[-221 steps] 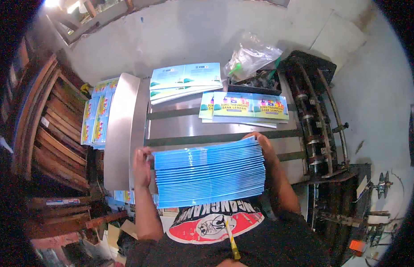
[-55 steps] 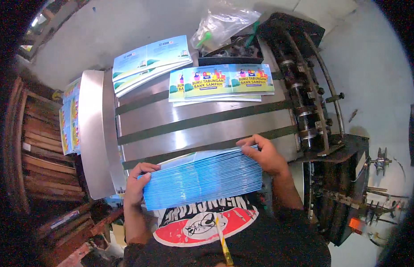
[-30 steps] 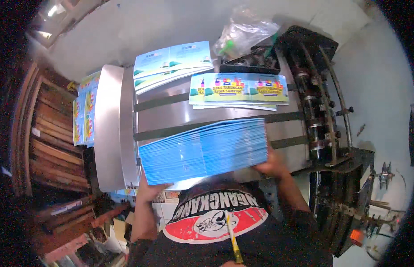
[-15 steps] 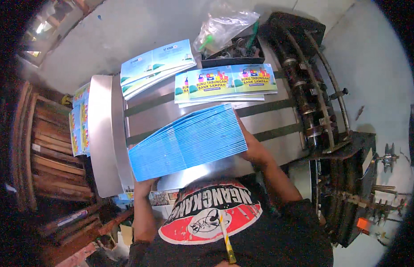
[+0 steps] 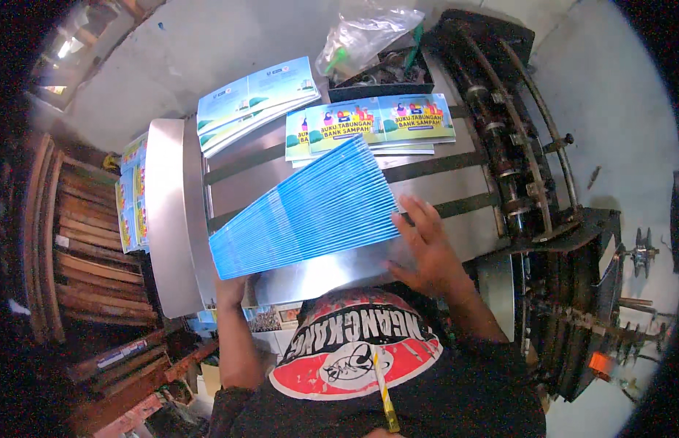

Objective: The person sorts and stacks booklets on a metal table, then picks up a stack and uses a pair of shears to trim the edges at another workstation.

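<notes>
A thick stack of blue booklets, its folded spines turned up and toward me, is held over the metal table. It is fanned wider at its right end and narrows to the left. My left hand grips the lower left end, with most fingers hidden behind the stack. My right hand is open beside the right end, fingers spread, fingertips close to the booklets' edge; whether they touch it I cannot tell. Beyond the stack lie printed booklets with colourful covers and a pile with pale blue covers.
The metal table has dark strips across it and a curved metal guard at left. A black box with a plastic bag stands behind. Machine rollers run along the right. Wooden boards are stacked left.
My right hand has come away from the stack's right end and opened its fingers. The stack's right end has fanned out, its far corner rising. My left hand keeps its grip.
</notes>
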A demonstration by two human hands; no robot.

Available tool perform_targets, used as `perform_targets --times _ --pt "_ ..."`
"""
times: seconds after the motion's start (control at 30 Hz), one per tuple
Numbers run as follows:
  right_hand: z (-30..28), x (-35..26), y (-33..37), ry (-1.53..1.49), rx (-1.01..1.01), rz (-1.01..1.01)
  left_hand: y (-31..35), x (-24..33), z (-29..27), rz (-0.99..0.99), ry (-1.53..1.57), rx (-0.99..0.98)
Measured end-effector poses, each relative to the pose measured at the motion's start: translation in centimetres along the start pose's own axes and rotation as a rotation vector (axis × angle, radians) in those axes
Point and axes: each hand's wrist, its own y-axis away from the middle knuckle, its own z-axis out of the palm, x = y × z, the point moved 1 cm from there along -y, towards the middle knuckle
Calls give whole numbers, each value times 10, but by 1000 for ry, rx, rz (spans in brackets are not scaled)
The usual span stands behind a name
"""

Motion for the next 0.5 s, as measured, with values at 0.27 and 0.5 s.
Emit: perform_targets --times 0.27,0.5 --pt "-4 -15 9 205 -72 111 0 9 5 -84 11 26" --pt "4 -22 18 164 73 80 1 -2 1 -69 50 25"
